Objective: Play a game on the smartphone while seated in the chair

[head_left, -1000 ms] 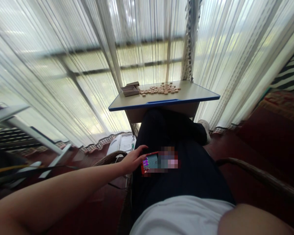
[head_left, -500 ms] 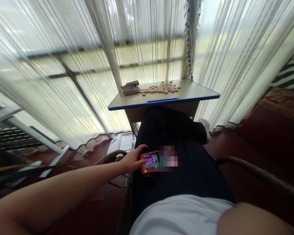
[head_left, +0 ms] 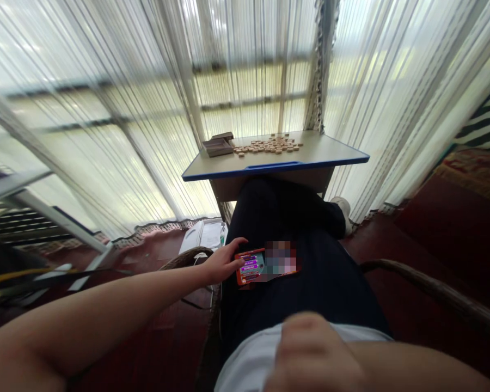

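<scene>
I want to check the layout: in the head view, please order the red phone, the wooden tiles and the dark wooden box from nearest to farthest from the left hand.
1. Red phone, on the lap, touching the left hand.
2. Dark wooden box, table's left.
3. Wooden tiles, table middle.

One phone [head_left: 265,265]. One table [head_left: 330,155]. One dark box [head_left: 218,146]. Many small wooden pieces [head_left: 269,145], too small to count. Two hands: left [head_left: 222,261], right [head_left: 314,354].

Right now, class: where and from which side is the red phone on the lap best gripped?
Grip the phone by its long edges near the left end, coming from the left. It lies flat across the thigh, and the left hand already touches that end.
</scene>
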`<state>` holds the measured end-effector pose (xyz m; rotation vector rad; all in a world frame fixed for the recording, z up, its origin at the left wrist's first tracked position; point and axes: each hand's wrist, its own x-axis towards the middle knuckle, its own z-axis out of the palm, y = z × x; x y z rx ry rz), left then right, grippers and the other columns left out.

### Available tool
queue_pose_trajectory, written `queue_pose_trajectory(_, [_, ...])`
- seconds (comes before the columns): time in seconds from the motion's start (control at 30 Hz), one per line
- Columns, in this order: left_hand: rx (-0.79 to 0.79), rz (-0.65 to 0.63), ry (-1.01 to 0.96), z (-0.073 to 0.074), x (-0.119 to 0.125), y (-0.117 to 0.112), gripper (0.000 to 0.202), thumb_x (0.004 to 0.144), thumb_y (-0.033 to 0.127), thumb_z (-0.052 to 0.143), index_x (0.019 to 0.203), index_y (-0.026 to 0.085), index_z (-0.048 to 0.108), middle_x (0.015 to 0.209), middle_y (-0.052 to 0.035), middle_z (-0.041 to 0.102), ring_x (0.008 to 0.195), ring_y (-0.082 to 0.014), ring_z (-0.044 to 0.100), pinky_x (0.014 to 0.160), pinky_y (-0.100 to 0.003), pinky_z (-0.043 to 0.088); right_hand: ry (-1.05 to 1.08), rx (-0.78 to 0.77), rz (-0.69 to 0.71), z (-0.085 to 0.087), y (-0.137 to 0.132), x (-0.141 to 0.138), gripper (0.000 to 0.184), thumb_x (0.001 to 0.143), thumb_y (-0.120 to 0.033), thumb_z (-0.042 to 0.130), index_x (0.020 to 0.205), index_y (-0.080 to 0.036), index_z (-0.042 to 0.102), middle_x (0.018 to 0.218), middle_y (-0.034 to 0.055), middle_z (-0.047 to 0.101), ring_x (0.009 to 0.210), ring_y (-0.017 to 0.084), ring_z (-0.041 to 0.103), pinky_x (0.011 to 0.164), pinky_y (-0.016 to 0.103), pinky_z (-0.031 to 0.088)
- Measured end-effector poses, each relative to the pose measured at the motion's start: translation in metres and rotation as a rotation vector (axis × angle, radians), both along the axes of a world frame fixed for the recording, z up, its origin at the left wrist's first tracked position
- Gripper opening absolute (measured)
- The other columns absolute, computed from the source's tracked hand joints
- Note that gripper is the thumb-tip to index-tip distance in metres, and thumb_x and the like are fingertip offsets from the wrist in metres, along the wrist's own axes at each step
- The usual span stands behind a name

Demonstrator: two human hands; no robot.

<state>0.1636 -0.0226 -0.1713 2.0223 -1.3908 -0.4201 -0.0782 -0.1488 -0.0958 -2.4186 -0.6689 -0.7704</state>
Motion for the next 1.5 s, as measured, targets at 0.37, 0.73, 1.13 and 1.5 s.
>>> queue_pose_trajectory(0.37, [0.024,0.014,-0.028,0.003,-0.004,0.001,0.052,0.084,0.044,0.043,0.128,0.021,0.031,0.082,-0.0012,0.05,0.073,-0.0163,0.049,0.065,-0.027,0.035,0.532,-0.151,-0.627,-0.058,-0.062,0.046,0.049,0.089,-0.041,0.034,0.136,-0.026,0.035,0.075,0.0034,0.064,0.06,0.016,0.059,0.054,0.024,0.038])
queue_pose_trajectory(0.73, [0.052,0.055,-0.03,0.003,-0.005,0.0,0.047,0.088,0.049,0.035,0.127,0.022,0.033,0.086,-0.0019,0.052,0.079,-0.0172,0.051,0.07,-0.029,0.035,0.537,0.009,-0.604,-0.064,-0.068,0.054,0.036,0.09,-0.037,0.032,0.115,-0.027,0.057,0.086,0.0035,0.066,0.077,0.018,0.063,0.066,0.026,0.042])
queue_pose_trajectory(1.13, [0.092,0.036,-0.076,-0.001,-0.005,-0.001,0.064,0.075,0.04,0.057,0.129,0.022,0.03,0.074,0.0017,0.045,0.063,-0.0123,0.045,0.056,-0.024,0.032,0.484,0.219,-0.555,-0.067,-0.075,0.055,0.029,0.09,-0.033,0.036,0.105,-0.025,0.059,0.089,-0.0016,0.065,0.077,0.013,0.061,0.067,0.021,0.045])
queue_pose_trajectory(1.5, [0.075,0.021,-0.092,0.006,-0.008,0.0,0.061,0.083,0.053,0.043,0.129,0.016,0.032,0.078,-0.002,0.048,0.066,-0.0145,0.045,0.059,-0.027,0.032,0.426,0.188,-0.53,-0.061,-0.068,0.05,0.03,0.09,-0.037,0.037,0.101,-0.023,0.062,0.084,0.0018,0.063,0.075,0.014,0.058,0.067,0.024,0.044])
